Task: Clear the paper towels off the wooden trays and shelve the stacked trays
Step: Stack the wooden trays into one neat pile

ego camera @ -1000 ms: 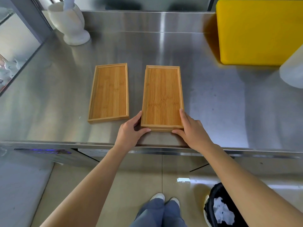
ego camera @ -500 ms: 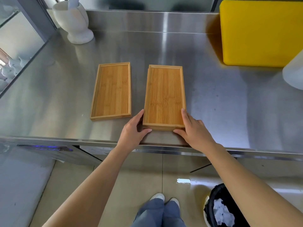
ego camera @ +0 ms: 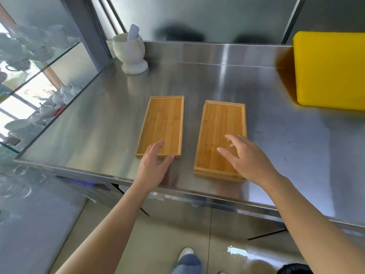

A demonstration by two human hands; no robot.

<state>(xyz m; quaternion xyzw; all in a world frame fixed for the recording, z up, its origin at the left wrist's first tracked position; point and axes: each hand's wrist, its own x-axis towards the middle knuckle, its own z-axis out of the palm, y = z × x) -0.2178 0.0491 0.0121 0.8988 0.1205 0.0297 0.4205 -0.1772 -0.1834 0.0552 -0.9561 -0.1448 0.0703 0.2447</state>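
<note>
Steel counter (ego camera: 266, 123): it carried both lots of wood, neither bearing any paper.
Stacked trays (ego camera: 221, 135): lay at my 1 o'clock by the near edge.
Single tray (ego camera: 164, 121): sat at 11 o'clock, apart from the stack.
My right hand (ego camera: 246, 159): hovered over the stack's near end, fingers spread, empty.
My left hand (ego camera: 153, 165): fingers wide at the single tray's near rim, gripping nothing.
</note>
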